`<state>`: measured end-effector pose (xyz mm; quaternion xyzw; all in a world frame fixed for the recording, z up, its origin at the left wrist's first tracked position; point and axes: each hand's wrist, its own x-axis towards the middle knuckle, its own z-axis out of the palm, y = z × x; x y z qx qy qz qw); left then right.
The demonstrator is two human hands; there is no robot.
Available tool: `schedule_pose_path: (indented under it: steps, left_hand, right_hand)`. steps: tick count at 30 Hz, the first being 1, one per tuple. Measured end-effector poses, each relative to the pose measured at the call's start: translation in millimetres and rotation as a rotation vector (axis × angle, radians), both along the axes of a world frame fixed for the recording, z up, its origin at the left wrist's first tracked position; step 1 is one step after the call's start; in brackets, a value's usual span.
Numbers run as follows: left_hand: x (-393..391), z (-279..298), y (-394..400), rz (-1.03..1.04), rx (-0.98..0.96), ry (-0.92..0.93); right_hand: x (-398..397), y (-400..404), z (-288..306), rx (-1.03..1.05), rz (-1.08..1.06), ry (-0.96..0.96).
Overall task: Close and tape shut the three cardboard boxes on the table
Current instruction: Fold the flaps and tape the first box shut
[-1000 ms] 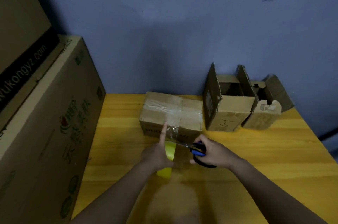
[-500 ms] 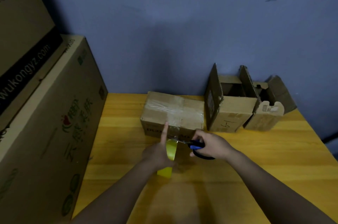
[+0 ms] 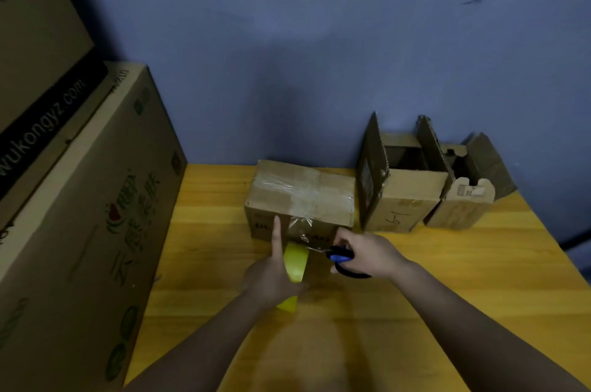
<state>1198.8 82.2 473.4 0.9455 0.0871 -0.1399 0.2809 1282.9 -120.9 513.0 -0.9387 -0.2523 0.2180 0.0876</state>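
"wukongyz.com" runs along the leaning carton (image 3: 38, 49); the middle open box (image 3: 401, 199) bears handwritten "61".

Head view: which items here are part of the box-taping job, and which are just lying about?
In the job: taped box; middle open box; right open box; tape roll in left hand; scissors in right hand.

Lying about: big printed cartons beside the table.

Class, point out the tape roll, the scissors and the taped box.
tape roll (image 3: 295, 263): head view, yellow outer face.
scissors (image 3: 340, 255): head view, blue handle.
taped box (image 3: 303, 190): head view, top face.
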Motion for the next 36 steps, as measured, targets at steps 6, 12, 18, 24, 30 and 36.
schedule_pose_path:
  steps: [6,12,18,24,30,36]
  left_hand:
    - [-23,-3,11,0.039,-0.015,-0.063]
    - [-46,-3,25,-0.012,-0.024,-0.071]
    - [-60,2,14,-0.151,0.029,-0.035]
    - [-55,1,-23,-0.559,0.271,-0.101]
    - [-42,-20,-55,-0.932,0.579,-0.101]
    - [-49,-34,-67,-0.986,0.636,-0.117]
  right_hand:
    - [-4,-2,-8,0.06,-0.062,0.072]
    - [-22,-10,-13,0.14,-0.122,0.158]
    - [-77,-38,-38,0.164,-0.336,0.156]
    - [-137,-77,-81,0.126,-0.64,0.083]
    - [-140,-76,-104,0.148,-0.715,0.016]
    - [-147,-62,-114,0.101,-0.769,-0.036]
